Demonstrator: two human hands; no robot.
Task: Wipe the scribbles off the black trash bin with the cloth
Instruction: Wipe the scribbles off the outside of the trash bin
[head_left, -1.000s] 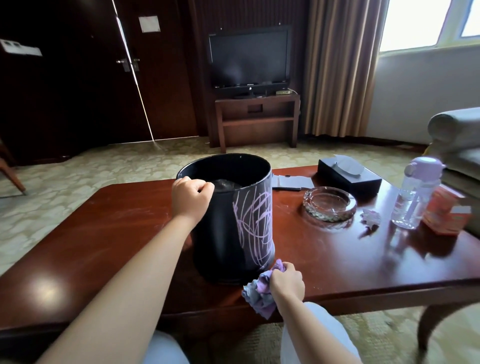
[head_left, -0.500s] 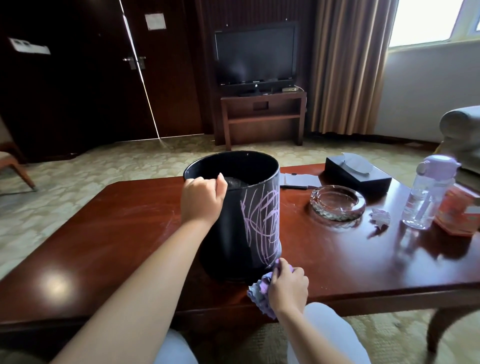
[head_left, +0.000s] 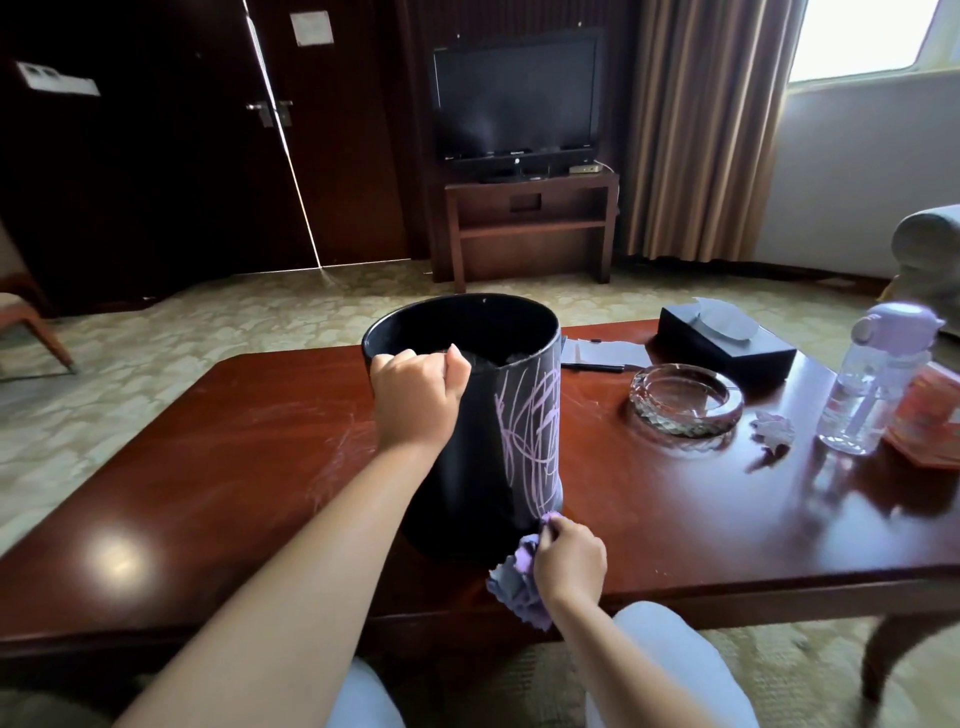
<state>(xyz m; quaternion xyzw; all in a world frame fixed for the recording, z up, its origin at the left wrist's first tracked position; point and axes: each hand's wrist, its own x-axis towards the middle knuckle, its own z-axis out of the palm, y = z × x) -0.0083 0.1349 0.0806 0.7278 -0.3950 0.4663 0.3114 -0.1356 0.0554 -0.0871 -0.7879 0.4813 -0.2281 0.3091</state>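
Black trash bin (head_left: 467, 441) upright on bench (head_left: 208, 467), near front edge. Left hand (head_left: 415, 400) grip curled over rim at 9 o'clock, steadying. Right hand (head_left: 569, 558) grip pinches bunched cloth (head_left: 517, 582) against bin's base, 5 o'clock. Scribbles (head_left: 530, 436) look untouched: wiping just starting. Next: firm upward strokes, bin braced. Far side of bin hidden; bin contents too dark to tell.

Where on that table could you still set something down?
The table is bare left of the trash bin, and along the near right edge. It is crowded far right: ashtray, tissue box, water bottle.
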